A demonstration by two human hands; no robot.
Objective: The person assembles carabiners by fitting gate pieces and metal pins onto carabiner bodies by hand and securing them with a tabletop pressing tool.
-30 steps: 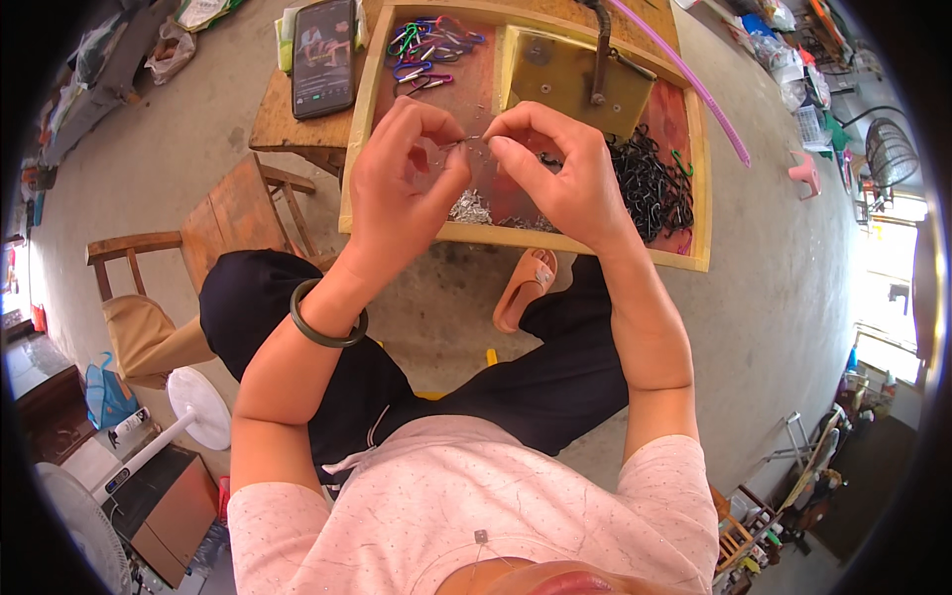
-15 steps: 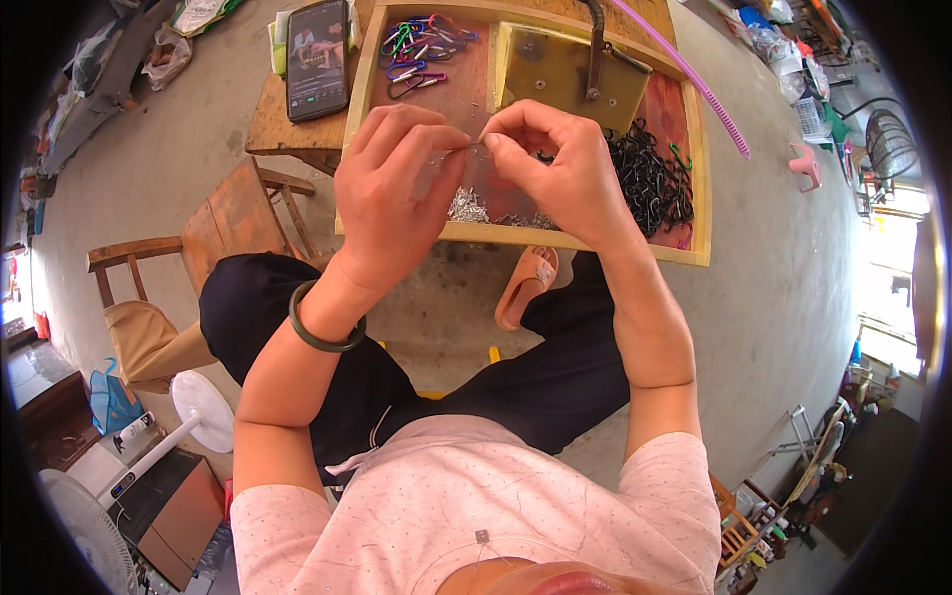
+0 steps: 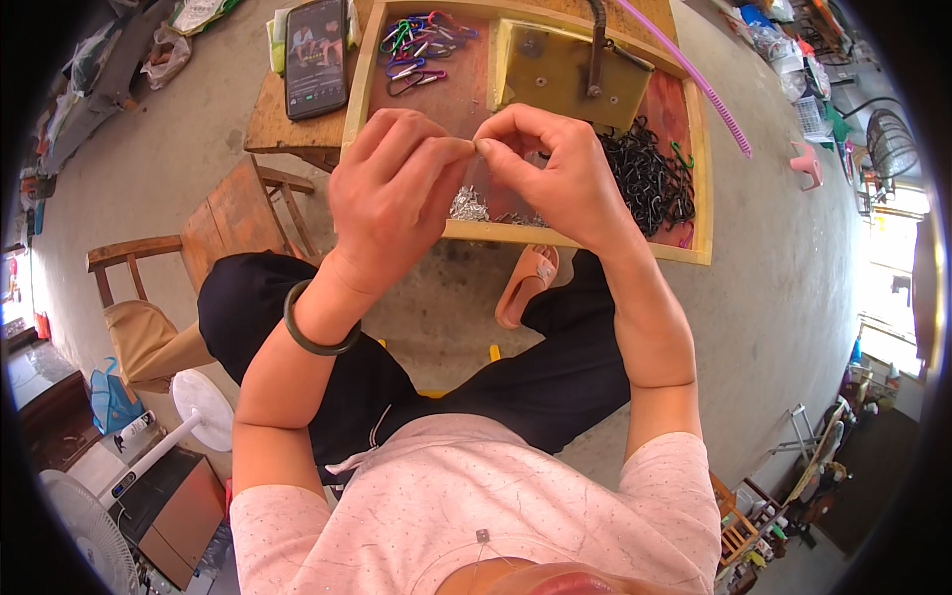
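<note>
Above a shallow wooden tray (image 3: 585, 238), my left hand (image 3: 397, 188) and my right hand (image 3: 555, 174) meet fingertip to fingertip. Both are closed in a pinch, and what lies between the fingers is too small to make out. Below them in the tray is a pile of small silvery metal pieces (image 3: 469, 205). To the right of my right hand lies a heap of black hooks or clips (image 3: 650, 178), with a green one on it. Coloured carabiners (image 3: 421, 50) sit in the tray's far left corner.
A metal plate with a lever (image 3: 565, 74) is in the tray's far part. A phone (image 3: 316, 59) rests on the wooden table left of the tray. A purple coiled cord (image 3: 709, 94) crosses the far right corner. A wooden chair (image 3: 223, 218) stands at the left.
My fingertips have drawn closer together and now touch. My left hand has shifted slightly down and left; the tray and its contents look the same.
</note>
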